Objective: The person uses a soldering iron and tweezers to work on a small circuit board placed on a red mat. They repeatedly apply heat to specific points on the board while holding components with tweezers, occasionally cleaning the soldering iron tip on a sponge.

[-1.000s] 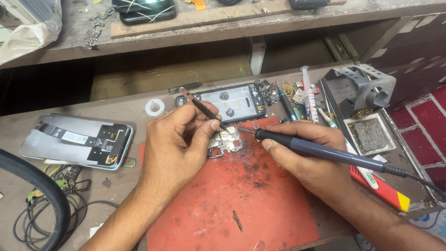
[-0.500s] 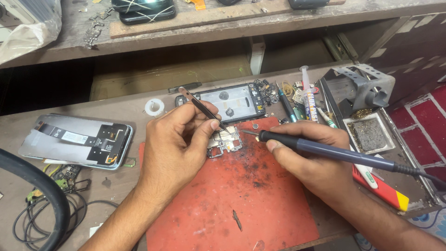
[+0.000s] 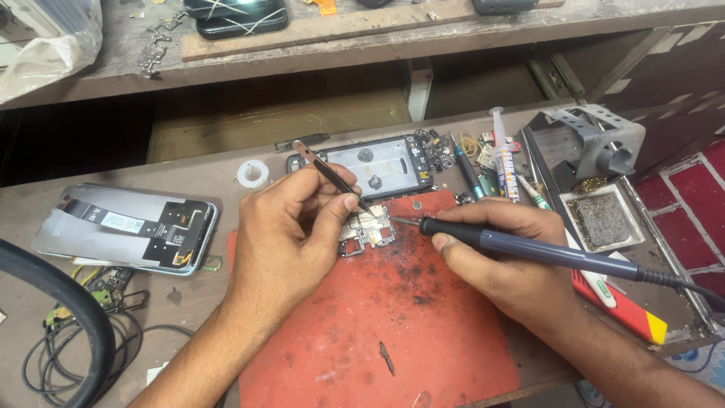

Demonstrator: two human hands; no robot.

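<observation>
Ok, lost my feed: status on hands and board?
Left hand pinches tweezers. Right hand grips iron. Both tips at board on red mat. Nothing blocking.

A worn grey-brown bench (image 3: 189, 170) fills the view, its top scuffed and stained. Behind it runs a raised wooden shelf (image 3: 377, 41), dusty and scratched, with a paler plank (image 3: 355, 30) lying along it. Under the shelf is a dark recess (image 3: 91, 128), parted by a pale upright post (image 3: 418, 89). At the right edge the floor (image 3: 698, 181) shows dark red tiles with light joints. Light is even and soft, with faint shadows.
</observation>
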